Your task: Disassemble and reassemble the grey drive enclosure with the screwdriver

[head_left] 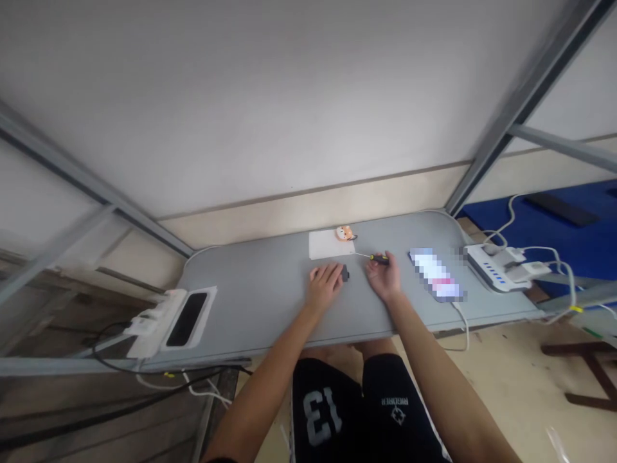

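Note:
My right hand [384,280] is turned palm up, with its fingers closed on a screwdriver [379,259]. The screwdriver has a black and yellow handle, and its thin shaft points left to the edge of a white sheet [324,245]. Under my left hand [326,283] is a small dark grey object [346,273], held against the table; most of it is covered by the fingers and its kind cannot be made out. An orange and white animal-face trinket [344,233] with a dark loop rests on the sheet's right corner.
On the grey table [270,283], a lit phone [436,276] with a cable lies to the right, beside a white power strip [496,267]. At left are a black-screened phone [187,319] and another power strip [157,325] with plugs. Metal posts [515,109] flank the table.

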{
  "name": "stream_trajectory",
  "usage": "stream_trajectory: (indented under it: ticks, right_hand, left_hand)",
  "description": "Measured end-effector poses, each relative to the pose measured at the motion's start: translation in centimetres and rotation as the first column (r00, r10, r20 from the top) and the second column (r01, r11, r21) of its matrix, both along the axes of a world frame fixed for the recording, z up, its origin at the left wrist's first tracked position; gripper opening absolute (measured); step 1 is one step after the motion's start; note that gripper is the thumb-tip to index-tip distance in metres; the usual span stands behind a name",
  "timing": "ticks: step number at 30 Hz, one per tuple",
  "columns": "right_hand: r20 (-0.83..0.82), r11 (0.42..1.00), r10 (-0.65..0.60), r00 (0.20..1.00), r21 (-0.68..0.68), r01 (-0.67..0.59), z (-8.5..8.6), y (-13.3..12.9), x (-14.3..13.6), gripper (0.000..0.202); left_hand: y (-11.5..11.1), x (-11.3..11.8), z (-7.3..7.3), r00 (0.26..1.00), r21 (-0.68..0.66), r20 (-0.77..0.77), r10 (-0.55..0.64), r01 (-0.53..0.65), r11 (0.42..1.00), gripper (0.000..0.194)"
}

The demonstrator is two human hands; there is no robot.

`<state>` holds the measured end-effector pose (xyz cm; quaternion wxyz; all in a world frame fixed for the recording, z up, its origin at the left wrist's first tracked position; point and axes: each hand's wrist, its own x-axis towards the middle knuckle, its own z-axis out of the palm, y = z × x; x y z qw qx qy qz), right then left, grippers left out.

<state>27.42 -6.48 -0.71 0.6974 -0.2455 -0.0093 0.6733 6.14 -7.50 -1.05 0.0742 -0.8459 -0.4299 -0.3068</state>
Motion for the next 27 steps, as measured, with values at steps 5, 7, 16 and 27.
stream_trajectory:
  ticks: [5,7,16,27]
  right_hand:
    - [0.085,0.998,-0.055,0.995,-0.025,0.057,0.2,-3.1,-0.2,0.028]
    - [0.143,0.994,-0.097,0.985,-0.044,0.105,0.1,-4.0,-0.4,0.027]
    - [0.575,0.893,-0.314,0.755,-0.09,0.44,-0.2,-6.3,-1.3,0.033]
    - [0.908,0.902,-0.176,0.381,-0.006,0.432,0.9,-7.6,-2.5,0.036]
  left_hand:
    - [-1.2,0.9,-0.3,0.997,-0.055,-0.073,-0.002,-0.002,0.999,0.04]
    - [-0.7,1.3,-0.1,0.997,-0.083,-0.074,0.014,-0.02,0.996,0.039]
    - [4.3,2.8,1.1,0.999,-0.158,-0.044,-0.016,0.009,0.987,0.028]
    - [8.0,3.8,0.4,1.0,-0.333,0.009,-0.01,0.012,0.943,0.021]
